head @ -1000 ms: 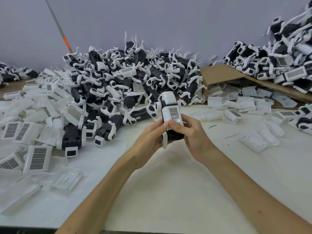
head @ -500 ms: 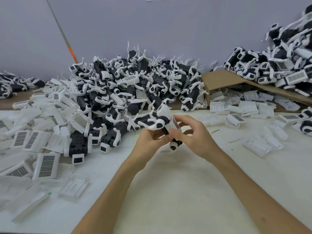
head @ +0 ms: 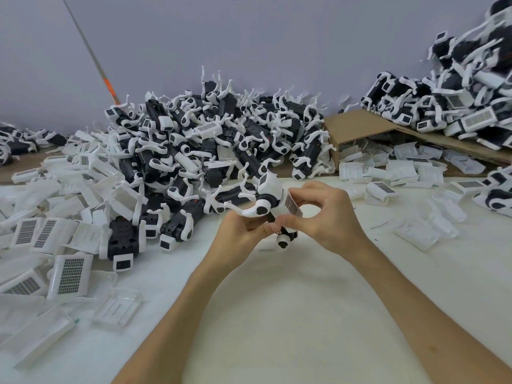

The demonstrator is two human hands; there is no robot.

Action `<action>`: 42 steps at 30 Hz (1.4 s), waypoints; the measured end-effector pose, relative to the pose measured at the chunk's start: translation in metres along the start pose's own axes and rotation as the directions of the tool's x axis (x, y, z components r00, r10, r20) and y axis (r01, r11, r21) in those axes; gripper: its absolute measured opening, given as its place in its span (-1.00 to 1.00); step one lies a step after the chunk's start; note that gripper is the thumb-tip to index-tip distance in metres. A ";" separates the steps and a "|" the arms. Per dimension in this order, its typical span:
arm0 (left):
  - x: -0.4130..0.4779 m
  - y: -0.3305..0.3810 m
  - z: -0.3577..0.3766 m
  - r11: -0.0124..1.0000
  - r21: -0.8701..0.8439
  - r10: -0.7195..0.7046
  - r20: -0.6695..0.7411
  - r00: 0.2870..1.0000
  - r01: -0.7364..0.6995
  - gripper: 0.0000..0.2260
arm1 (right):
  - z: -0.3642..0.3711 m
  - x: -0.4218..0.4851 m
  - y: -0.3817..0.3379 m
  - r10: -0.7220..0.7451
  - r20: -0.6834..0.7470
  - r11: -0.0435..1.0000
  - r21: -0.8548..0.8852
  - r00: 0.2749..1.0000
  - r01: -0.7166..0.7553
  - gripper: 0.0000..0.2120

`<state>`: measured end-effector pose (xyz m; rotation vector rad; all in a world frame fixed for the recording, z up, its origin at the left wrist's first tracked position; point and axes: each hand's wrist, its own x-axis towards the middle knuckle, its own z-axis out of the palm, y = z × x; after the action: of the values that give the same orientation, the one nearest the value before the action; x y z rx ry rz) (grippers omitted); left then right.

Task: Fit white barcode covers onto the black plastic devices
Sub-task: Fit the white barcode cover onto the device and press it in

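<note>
Centre, above the table (head: 277,314): I see the left hand (head: 243,231) curled under one device (head: 266,202), likely to steady it. The right hand (head: 324,217) pinches one cover (head: 292,205) against its side, fingers bent. Loose covers (head: 66,275) lie at nine o'clock and a heap (head: 221,145) of devices at twelve, both beyond counting.
</note>
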<state>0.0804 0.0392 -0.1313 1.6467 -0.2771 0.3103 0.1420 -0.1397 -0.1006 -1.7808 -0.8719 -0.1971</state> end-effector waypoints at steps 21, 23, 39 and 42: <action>0.000 0.006 0.009 0.973 -0.189 -0.142 -0.027 0.989 0.135 -0.81 | -0.013 0.008 0.004 0.174 0.047 0.925 0.335 0.984 -0.180 -0.67; 0.000 0.007 0.009 0.976 -0.170 -0.138 -0.015 0.990 0.133 -0.81 | -0.008 0.007 0.003 0.165 0.037 0.938 0.304 0.986 -0.168 -0.67; -0.003 0.012 0.009 0.978 -0.163 -0.144 -0.055 0.988 0.134 -0.81 | 0.009 0.000 0.004 0.142 -0.090 0.977 0.172 0.986 -0.126 -0.64; -0.002 0.011 0.008 0.972 -0.185 -0.161 -0.085 0.983 0.143 -0.72 | 0.005 0.000 0.004 0.123 -0.009 0.965 0.233 0.992 -0.117 -0.77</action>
<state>0.0747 0.0303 -0.1227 1.4617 -0.0987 0.2435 0.1435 -0.1355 -0.1057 -1.6024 -0.7358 -0.0349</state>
